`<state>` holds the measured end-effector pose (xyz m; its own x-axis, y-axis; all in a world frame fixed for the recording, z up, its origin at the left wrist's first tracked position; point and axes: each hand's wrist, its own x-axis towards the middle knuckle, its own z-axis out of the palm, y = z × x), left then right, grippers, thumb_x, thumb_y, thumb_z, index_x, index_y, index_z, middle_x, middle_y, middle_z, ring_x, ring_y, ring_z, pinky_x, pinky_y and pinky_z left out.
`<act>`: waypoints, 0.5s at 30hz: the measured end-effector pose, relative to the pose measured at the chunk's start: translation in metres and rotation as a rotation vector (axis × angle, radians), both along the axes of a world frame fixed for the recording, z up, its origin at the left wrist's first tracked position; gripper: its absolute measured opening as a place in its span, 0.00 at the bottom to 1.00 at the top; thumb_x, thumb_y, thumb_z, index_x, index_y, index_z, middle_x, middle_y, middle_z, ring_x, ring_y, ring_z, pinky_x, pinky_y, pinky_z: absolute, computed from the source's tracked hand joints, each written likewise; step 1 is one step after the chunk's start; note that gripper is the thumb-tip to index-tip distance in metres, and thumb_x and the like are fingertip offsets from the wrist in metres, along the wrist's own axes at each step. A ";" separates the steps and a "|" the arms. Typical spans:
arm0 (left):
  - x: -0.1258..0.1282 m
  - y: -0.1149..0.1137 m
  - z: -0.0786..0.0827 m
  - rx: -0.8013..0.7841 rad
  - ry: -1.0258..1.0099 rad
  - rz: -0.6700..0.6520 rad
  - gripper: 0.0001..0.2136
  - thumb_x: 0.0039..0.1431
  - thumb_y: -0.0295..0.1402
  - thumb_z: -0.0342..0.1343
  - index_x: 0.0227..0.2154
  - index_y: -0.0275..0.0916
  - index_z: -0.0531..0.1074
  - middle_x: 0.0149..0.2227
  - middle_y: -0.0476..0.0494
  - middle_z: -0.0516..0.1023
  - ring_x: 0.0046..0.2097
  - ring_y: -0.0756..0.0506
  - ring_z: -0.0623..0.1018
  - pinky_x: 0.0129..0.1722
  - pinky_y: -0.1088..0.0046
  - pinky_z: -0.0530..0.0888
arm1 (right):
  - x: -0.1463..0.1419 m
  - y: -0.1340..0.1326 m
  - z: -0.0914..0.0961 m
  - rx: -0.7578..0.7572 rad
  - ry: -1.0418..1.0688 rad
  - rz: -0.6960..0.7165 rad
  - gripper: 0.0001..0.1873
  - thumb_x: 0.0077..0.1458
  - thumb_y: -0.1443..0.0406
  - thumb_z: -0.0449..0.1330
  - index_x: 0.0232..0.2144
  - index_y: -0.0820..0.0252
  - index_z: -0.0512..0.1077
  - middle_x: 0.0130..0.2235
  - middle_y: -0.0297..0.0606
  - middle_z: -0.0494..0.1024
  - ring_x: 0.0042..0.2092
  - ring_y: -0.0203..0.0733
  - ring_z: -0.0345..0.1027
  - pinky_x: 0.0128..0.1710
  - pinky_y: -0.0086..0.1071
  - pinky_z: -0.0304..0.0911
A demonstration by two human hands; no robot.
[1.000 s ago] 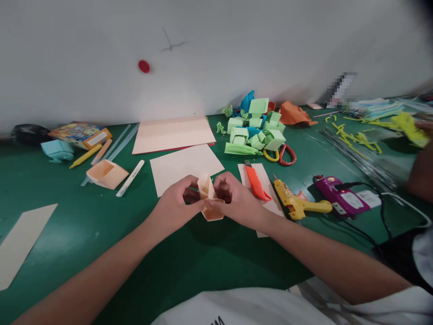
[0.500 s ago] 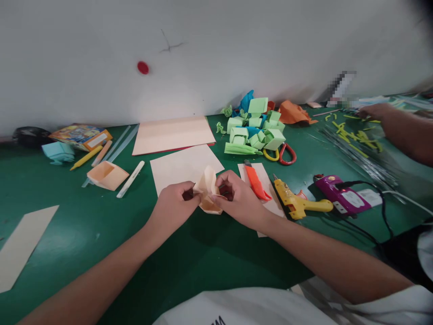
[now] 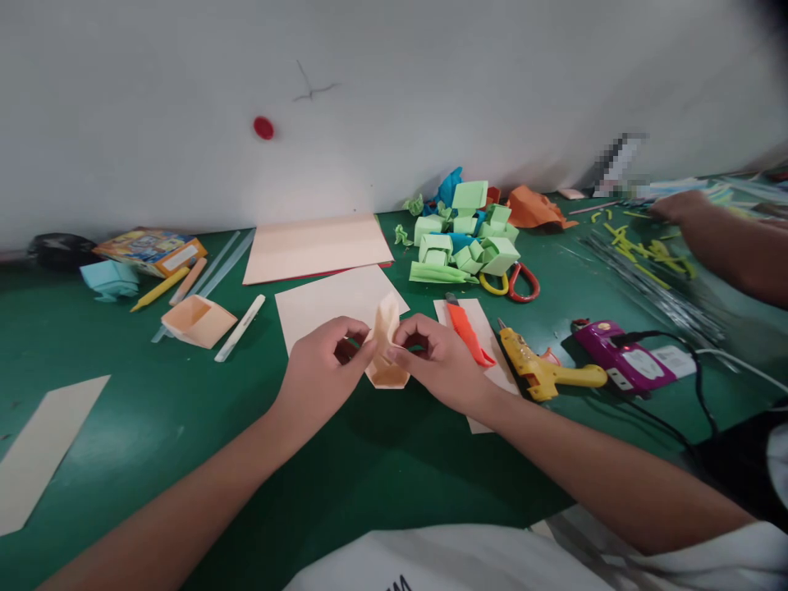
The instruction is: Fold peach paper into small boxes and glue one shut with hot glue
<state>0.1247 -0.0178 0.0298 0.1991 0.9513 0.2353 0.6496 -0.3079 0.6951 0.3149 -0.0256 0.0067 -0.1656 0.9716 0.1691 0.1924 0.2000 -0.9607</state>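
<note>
A small peach folded-paper box (image 3: 389,377) is held upright in front of me, above the green table. My left hand (image 3: 329,357) pinches its left side between thumb and finger. On the other side, my right hand (image 3: 440,361) grips the edge with thumb and bent fingers. One paper flap stands up between the hands; part of the box is hidden behind the fingertips. Just beyond lies a flat peach sheet (image 3: 332,300). Close to my right hand, an orange utility knife (image 3: 469,332) rests on a paper strip (image 3: 501,382).
A yellow glue gun (image 3: 542,365) and a purple power strip (image 3: 628,357) with cables lie to the right. Green paper boxes (image 3: 465,238) are heaped behind scissors (image 3: 523,283). At left are another peach box (image 3: 198,320) and a white pen (image 3: 240,328). A co-worker's hand (image 3: 680,209) reaches in.
My left fingers have shifted slightly right along the box. The paper flap now stands straighter and narrower, and the box's front face shows more squarely.
</note>
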 end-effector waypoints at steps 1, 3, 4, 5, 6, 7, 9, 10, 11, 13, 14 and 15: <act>0.002 -0.003 0.001 0.016 -0.032 -0.007 0.06 0.60 0.39 0.59 0.35 0.43 0.73 0.32 0.51 0.79 0.31 0.48 0.78 0.31 0.73 0.71 | 0.001 0.001 0.000 0.009 0.002 -0.007 0.09 0.58 0.60 0.64 0.31 0.56 0.69 0.34 0.32 0.72 0.34 0.37 0.66 0.33 0.31 0.64; 0.004 -0.009 0.004 0.045 -0.073 -0.028 0.06 0.60 0.37 0.60 0.37 0.43 0.74 0.34 0.50 0.81 0.33 0.47 0.79 0.34 0.74 0.74 | 0.003 0.002 0.000 0.029 0.014 -0.020 0.08 0.58 0.60 0.64 0.32 0.56 0.70 0.33 0.32 0.72 0.34 0.37 0.66 0.34 0.31 0.65; 0.005 -0.011 0.005 0.061 -0.080 -0.043 0.05 0.59 0.36 0.59 0.36 0.43 0.75 0.35 0.50 0.81 0.34 0.47 0.79 0.35 0.73 0.74 | 0.003 0.002 0.000 0.039 0.024 -0.024 0.08 0.58 0.60 0.64 0.32 0.56 0.70 0.34 0.32 0.73 0.34 0.37 0.66 0.34 0.31 0.65; 0.006 -0.012 0.006 0.074 -0.078 -0.062 0.04 0.59 0.35 0.59 0.35 0.43 0.75 0.35 0.49 0.81 0.34 0.47 0.79 0.35 0.73 0.75 | 0.004 0.003 0.000 0.049 0.040 -0.025 0.08 0.58 0.60 0.64 0.32 0.56 0.70 0.34 0.33 0.73 0.35 0.37 0.67 0.35 0.31 0.65; 0.006 -0.011 0.007 0.082 -0.071 -0.081 0.04 0.59 0.35 0.58 0.34 0.42 0.76 0.35 0.49 0.82 0.34 0.47 0.79 0.35 0.73 0.75 | 0.004 0.002 0.000 0.055 0.060 -0.022 0.08 0.58 0.61 0.64 0.32 0.56 0.70 0.35 0.33 0.73 0.35 0.37 0.67 0.35 0.31 0.66; 0.006 -0.009 0.008 0.082 -0.058 -0.100 0.04 0.58 0.34 0.58 0.34 0.42 0.77 0.35 0.49 0.82 0.34 0.47 0.79 0.35 0.73 0.75 | 0.004 0.002 0.000 0.057 0.080 -0.016 0.08 0.57 0.61 0.65 0.32 0.56 0.70 0.36 0.34 0.74 0.36 0.37 0.68 0.35 0.31 0.66; 0.004 -0.002 0.010 0.054 -0.018 -0.132 0.05 0.57 0.34 0.58 0.33 0.43 0.79 0.35 0.49 0.83 0.35 0.47 0.79 0.35 0.72 0.75 | 0.004 0.001 -0.001 0.054 0.112 0.008 0.07 0.56 0.62 0.65 0.32 0.57 0.70 0.39 0.35 0.74 0.38 0.38 0.69 0.36 0.31 0.66; 0.003 0.002 0.011 0.028 0.011 -0.144 0.05 0.57 0.34 0.58 0.32 0.43 0.80 0.35 0.49 0.83 0.35 0.46 0.80 0.34 0.72 0.74 | 0.004 0.001 -0.001 0.051 0.121 0.023 0.07 0.56 0.63 0.66 0.32 0.57 0.70 0.39 0.35 0.74 0.39 0.38 0.69 0.36 0.30 0.66; 0.003 0.006 0.013 0.001 0.044 -0.156 0.06 0.57 0.35 0.59 0.32 0.44 0.80 0.35 0.49 0.83 0.35 0.46 0.79 0.34 0.72 0.74 | 0.004 0.001 -0.001 0.049 0.125 0.038 0.06 0.56 0.64 0.65 0.32 0.57 0.70 0.40 0.35 0.74 0.40 0.38 0.68 0.36 0.30 0.66; 0.002 0.013 0.016 -0.048 0.110 -0.177 0.07 0.57 0.37 0.59 0.32 0.45 0.82 0.34 0.50 0.83 0.34 0.45 0.79 0.33 0.71 0.72 | 0.004 0.001 -0.002 0.050 0.132 0.067 0.06 0.55 0.65 0.65 0.31 0.57 0.70 0.39 0.35 0.73 0.40 0.38 0.68 0.37 0.30 0.65; 0.002 0.015 0.017 -0.068 0.138 -0.192 0.07 0.57 0.37 0.59 0.31 0.46 0.82 0.34 0.50 0.83 0.34 0.45 0.79 0.32 0.71 0.72 | 0.005 0.001 -0.002 0.050 0.139 0.082 0.06 0.55 0.66 0.65 0.31 0.57 0.69 0.39 0.35 0.72 0.40 0.38 0.67 0.37 0.30 0.65; 0.002 0.017 0.019 -0.086 0.160 -0.212 0.08 0.58 0.38 0.58 0.31 0.46 0.82 0.34 0.50 0.83 0.34 0.45 0.79 0.32 0.70 0.71 | 0.005 0.001 -0.003 0.050 0.149 0.098 0.07 0.55 0.66 0.65 0.30 0.57 0.69 0.39 0.34 0.72 0.40 0.38 0.67 0.37 0.30 0.65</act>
